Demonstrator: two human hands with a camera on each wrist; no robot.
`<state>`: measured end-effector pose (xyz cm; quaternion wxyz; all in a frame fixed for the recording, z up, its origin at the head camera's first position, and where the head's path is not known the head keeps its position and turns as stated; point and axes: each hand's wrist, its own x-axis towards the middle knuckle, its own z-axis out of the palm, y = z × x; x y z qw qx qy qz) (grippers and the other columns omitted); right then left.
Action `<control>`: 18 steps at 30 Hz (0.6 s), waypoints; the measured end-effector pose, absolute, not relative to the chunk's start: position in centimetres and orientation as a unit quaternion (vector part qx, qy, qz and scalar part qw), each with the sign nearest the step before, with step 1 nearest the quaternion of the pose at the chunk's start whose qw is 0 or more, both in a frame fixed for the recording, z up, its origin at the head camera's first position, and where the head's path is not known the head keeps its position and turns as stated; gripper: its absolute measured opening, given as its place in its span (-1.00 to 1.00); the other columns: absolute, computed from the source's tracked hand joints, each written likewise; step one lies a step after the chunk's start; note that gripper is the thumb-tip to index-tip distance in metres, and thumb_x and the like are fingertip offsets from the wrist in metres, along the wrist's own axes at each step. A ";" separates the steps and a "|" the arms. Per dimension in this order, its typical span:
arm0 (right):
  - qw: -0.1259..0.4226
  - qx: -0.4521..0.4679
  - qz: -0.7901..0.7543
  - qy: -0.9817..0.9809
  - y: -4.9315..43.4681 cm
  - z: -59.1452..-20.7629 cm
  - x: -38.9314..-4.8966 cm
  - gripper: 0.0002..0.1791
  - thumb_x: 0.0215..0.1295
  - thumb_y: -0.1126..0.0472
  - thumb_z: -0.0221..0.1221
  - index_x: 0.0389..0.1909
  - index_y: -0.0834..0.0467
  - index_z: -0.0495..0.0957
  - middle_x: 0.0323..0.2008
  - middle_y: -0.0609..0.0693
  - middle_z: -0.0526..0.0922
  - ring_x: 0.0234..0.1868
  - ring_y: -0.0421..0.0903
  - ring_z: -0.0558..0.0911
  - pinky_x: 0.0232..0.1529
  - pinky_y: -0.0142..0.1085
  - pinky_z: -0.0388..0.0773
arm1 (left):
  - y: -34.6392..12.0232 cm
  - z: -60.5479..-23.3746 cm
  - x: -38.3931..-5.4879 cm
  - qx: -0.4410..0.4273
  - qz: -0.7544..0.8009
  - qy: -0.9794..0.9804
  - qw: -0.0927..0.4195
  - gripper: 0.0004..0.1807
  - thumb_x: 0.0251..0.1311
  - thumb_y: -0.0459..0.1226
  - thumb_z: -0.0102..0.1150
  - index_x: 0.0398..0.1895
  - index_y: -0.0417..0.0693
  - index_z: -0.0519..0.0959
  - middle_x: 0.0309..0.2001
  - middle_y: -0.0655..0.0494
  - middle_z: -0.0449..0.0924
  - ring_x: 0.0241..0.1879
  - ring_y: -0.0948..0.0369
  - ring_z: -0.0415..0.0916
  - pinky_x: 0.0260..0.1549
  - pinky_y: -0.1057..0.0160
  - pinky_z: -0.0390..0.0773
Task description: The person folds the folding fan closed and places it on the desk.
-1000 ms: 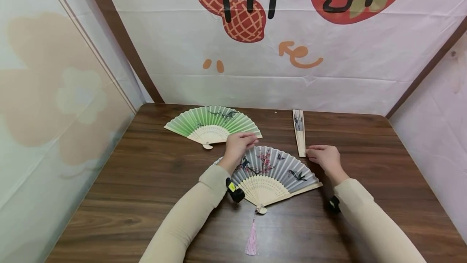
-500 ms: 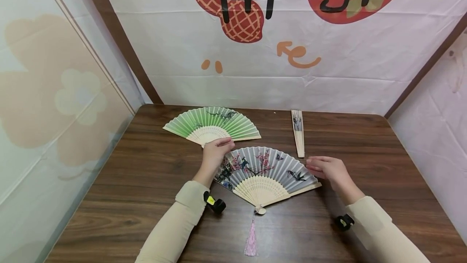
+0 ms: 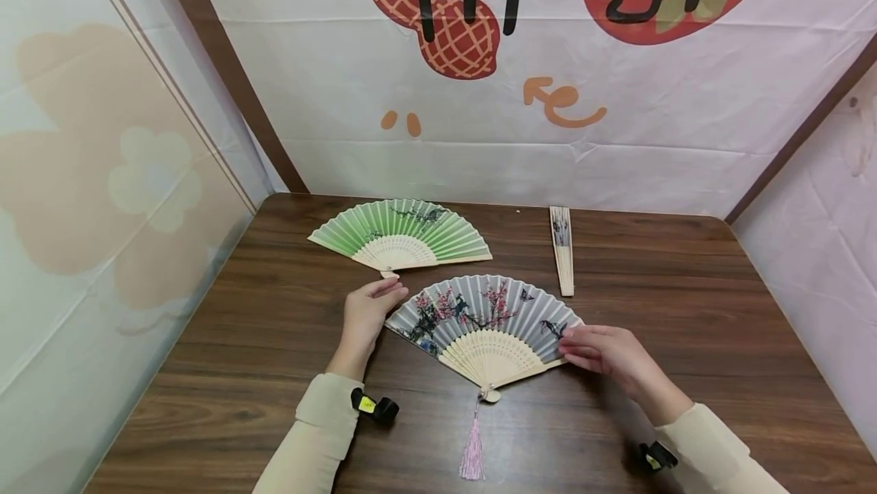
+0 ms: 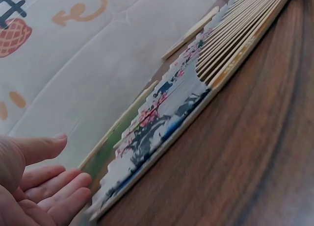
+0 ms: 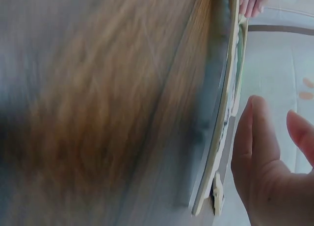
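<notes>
A grey folding fan (image 3: 507,311) with pink blossoms and dark birds lies spread on the table, its ribs (image 3: 489,353) converging toward the front. A pink tassel (image 3: 472,452) trails from its pivot. Beside the fan's left tip is my left hand (image 3: 363,319), just below the handle of a spread green folding fan (image 3: 390,224); in the left wrist view its fingers (image 4: 56,189) are extended, thumb apart. My right hand (image 3: 610,357) is at the grey fan's right end and overlaps it in the head view. The right wrist view shows straight fingers (image 5: 262,133) beside the fan, gripping nothing.
A folded fan (image 3: 562,250) with pale ribs lies at the back right of the brown wooden table (image 3: 685,288). Printed white cloth (image 3: 329,60) hangs behind the table and along both sides. Black wrist cameras sit at both cuffs.
My left hand has moved left and toward me, off the fans to the grey fan's left tip. The right hand has come down from the folded fan to the grey fan's right end.
</notes>
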<state>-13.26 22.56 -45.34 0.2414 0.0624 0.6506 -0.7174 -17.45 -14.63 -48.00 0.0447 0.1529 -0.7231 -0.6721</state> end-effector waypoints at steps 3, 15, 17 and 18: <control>0.263 0.064 -0.725 0.633 22.2 -45.5 -12.7 -0.82 0.25 0.28 0.16 -0.21 0.31 0.58 -0.34 0.05 0.71 -0.25 -0.14 0.68 -0.09 -0.31 0.64 | -15.2 -48.2 -16.9 0.162 -0.670 -0.723 0.046 -0.58 0.03 -0.33 0.33 -0.01 -0.28 0.56 -0.04 -0.20 0.60 -0.29 0.45 0.59 -0.26 0.57 0.56; 0.366 0.060 -0.732 0.572 21.3 -47.3 -10.3 -0.83 0.32 0.21 0.09 -0.24 0.21 0.58 -0.27 0.09 0.70 -0.19 -0.06 0.68 -0.04 -0.28 0.62 | -16.2 -48.2 -15.3 0.184 -0.659 -0.728 0.045 -0.57 0.02 -0.33 0.34 -0.01 -0.32 0.55 -0.07 -0.21 0.61 -0.33 0.48 0.58 -0.31 0.59 0.56; 0.382 0.059 -0.736 0.556 21.0 -47.5 -9.9 -0.82 0.33 0.19 0.07 -0.23 0.21 0.57 -0.25 0.09 0.69 -0.16 -0.05 0.67 -0.01 -0.28 0.60 | -16.2 -48.2 -15.1 0.185 -0.658 -0.729 0.043 -0.57 0.01 -0.32 0.34 -0.02 -0.32 0.56 -0.08 -0.20 0.62 -0.33 0.48 0.58 -0.33 0.59 0.55; 0.387 0.057 -0.739 0.549 20.9 -47.5 -9.8 -0.81 0.34 0.19 0.06 -0.22 0.22 0.56 -0.23 0.09 0.68 -0.14 -0.04 0.67 0.01 -0.27 0.59 | -16.1 -48.2 -15.0 0.184 -0.658 -0.729 0.042 -0.57 0.02 -0.32 0.34 -0.02 -0.33 0.56 -0.08 -0.20 0.62 -0.34 0.48 0.58 -0.33 0.59 0.56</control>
